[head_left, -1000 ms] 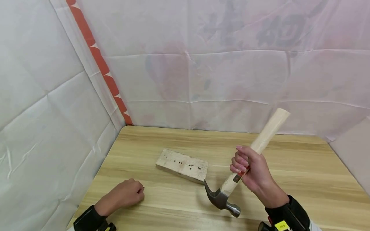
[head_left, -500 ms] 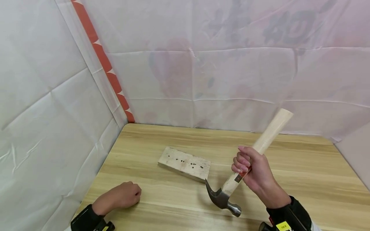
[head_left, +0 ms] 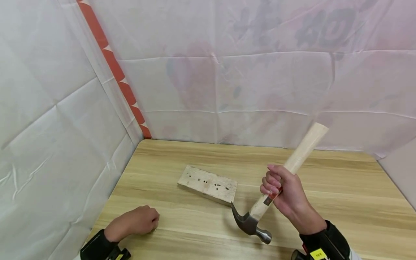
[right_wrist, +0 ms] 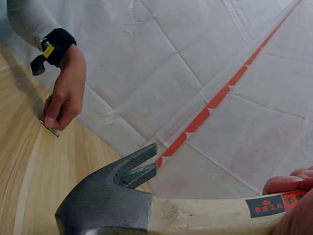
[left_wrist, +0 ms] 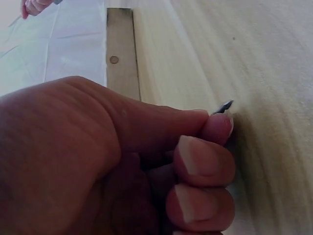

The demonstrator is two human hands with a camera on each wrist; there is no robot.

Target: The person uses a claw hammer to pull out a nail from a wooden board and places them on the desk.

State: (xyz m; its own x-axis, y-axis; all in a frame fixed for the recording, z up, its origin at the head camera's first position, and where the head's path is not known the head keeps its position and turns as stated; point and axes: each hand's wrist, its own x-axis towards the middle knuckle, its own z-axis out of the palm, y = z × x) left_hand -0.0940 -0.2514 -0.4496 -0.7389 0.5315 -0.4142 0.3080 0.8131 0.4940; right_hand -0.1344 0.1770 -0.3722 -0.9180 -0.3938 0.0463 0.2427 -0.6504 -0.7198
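Note:
My right hand [head_left: 287,191] grips a claw hammer [head_left: 302,150] by its pale wooden handle, near the red and dark label. The hammer's dark steel head [right_wrist: 110,196] points down over the table, claw toward the wooden block [head_left: 208,184]. That block lies flat and has several small dark holes in its top. At the lower left my left hand [head_left: 139,219] pinches a metal nail [right_wrist: 49,128] between thumb and forefinger, low over the table. Its pointed tip [left_wrist: 224,106] sticks out past the fingertips in the left wrist view.
The wood-grain table [head_left: 182,151] has a rounded back left corner. White sheeting [head_left: 58,144] hangs along its left side and behind it, with a red scalloped strip [head_left: 112,63] at the corner. Both wrists wear black camera bands.
My left hand has drawn slightly down and to the left, its wrist turned a little. The head view has shifted slightly; the right hand holds the hammer as before.

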